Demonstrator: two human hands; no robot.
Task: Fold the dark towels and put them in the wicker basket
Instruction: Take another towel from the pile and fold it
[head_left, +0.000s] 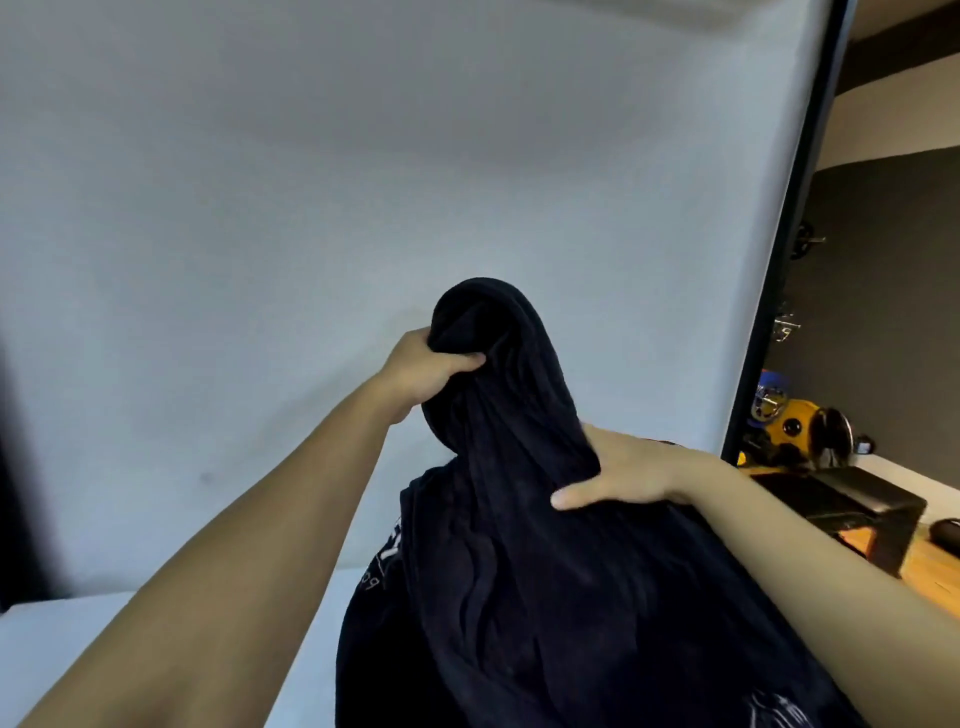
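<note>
A white backdrop (311, 182) stands behind a white table (52, 639). The dark towel (519, 519) hangs bunched in the air, its long axis running up and away from the person. The left hand (421, 371) grips its top end, farther out, and the right hand (618, 475) pinches a fold lower and nearer; no basket shows.

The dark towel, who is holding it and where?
The left hand grips the dark towel at its bunched top end; the right hand pinches a fold lower on its right side.
</note>
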